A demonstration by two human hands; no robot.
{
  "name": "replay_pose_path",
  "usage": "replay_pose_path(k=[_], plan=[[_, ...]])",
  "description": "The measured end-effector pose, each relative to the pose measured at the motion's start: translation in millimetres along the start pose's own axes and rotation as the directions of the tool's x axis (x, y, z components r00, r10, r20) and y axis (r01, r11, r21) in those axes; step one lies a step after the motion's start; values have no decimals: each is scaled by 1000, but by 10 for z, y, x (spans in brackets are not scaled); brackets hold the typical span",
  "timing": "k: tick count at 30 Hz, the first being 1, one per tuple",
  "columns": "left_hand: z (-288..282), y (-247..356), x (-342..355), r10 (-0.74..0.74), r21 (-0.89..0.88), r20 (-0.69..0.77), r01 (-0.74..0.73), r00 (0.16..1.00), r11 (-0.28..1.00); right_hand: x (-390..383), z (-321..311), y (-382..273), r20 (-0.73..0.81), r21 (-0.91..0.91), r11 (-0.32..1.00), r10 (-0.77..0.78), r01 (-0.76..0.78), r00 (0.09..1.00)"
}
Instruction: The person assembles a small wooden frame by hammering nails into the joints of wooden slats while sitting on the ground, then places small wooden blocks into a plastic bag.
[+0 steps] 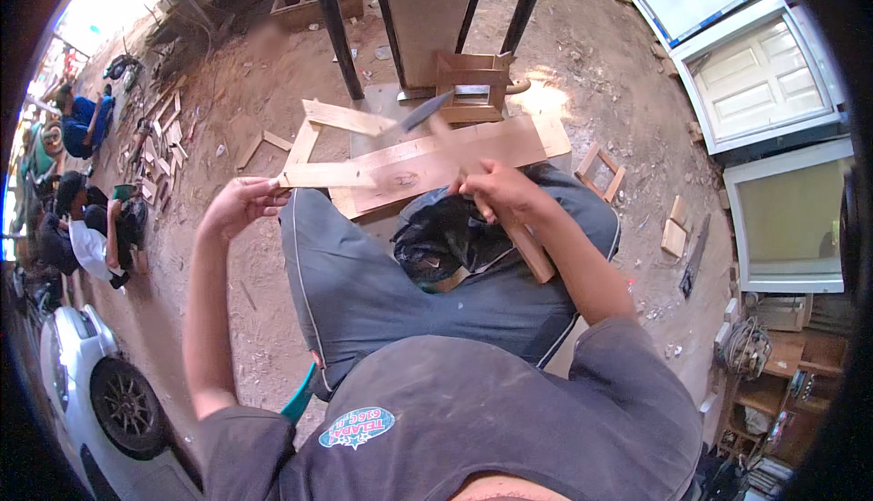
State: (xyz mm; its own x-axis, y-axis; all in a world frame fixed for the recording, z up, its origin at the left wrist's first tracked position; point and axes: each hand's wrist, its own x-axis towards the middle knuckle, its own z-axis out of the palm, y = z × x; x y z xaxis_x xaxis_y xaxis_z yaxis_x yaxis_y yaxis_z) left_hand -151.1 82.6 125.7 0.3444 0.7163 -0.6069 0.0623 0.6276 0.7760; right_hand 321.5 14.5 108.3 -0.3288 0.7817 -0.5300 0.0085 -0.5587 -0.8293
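Note:
My left hand (245,201) pinches the left end of a jointed pale wooden frame (309,142), which lies angled over a wide plank (405,183) resting across my bent legs. My right hand (496,192) grips a hammer by its long wooden handle (530,251). The blurred dark hammer head (426,108) is raised above the plank, to the right of the frame. A bunched black cloth (441,242) sits between my legs, below the plank.
A brown wooden piece (473,78) stands beyond the plank by dark posts (332,19). A small frame (600,172) and saw (694,255) lie right. Two people (95,228) (86,119), scrap wood (164,128) and a car (100,392) are left; white panels (759,78) line the right.

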Motion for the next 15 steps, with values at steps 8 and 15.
replay_pose_path(k=[8,15], plan=[[215,749,841,-154,330,234,71,960,941,487,-236,-448,-300,-62,979,-204,195,932],[560,631,1851,-264,449,318,100,911,888,832,-465,-103,-203,-340,925,-245,166,948]])
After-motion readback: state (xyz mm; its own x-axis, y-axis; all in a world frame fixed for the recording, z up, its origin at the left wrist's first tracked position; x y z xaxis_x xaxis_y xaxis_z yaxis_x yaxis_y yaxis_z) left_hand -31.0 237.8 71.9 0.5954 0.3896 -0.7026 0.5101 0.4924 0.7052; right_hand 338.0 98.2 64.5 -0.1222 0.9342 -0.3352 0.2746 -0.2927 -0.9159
